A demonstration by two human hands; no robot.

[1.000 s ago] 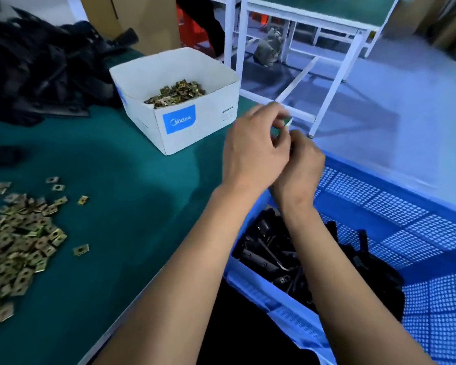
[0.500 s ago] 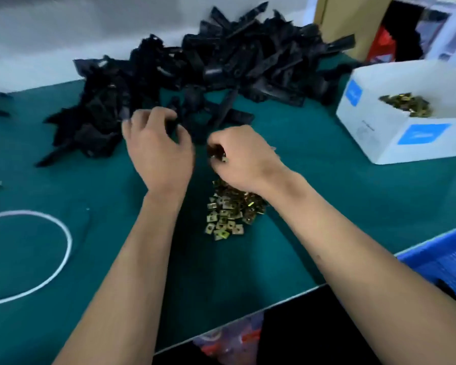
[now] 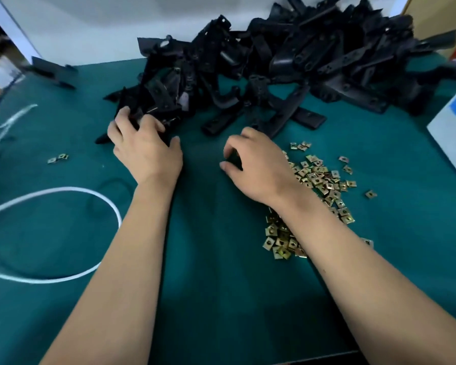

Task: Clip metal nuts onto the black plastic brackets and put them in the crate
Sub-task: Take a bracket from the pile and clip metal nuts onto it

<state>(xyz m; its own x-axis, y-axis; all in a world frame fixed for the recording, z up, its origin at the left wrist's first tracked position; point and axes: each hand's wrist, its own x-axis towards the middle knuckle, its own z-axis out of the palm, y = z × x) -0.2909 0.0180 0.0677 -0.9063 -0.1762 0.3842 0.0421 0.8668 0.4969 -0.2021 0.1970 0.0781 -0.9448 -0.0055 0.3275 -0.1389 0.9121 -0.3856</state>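
A big heap of black plastic brackets [image 3: 287,64] lies across the back of the green table [image 3: 208,299]. My left hand [image 3: 145,151] reaches into the heap's near-left corner, and its fingers curl round one black bracket [image 3: 142,115]. A spread of brass-coloured metal nuts [image 3: 319,180] lies on the cloth under and to the right of my right forearm. My right hand [image 3: 258,167] hovers just left of the nuts with fingers and thumb curled. Whether it holds a nut is hidden. The crate is out of view.
A white cardboard box [image 3: 453,138] stands at the right edge. A white cord loop [image 3: 69,192] lies on the left of the cloth, with two stray nuts [image 3: 58,158] above it. One separate black piece [image 3: 53,73] sits at the far left.
The view has swung left from the blue crate to the table. Both hands left the crate. The left hand now grips a bracket in the heap, and the right hand is beside the nuts.
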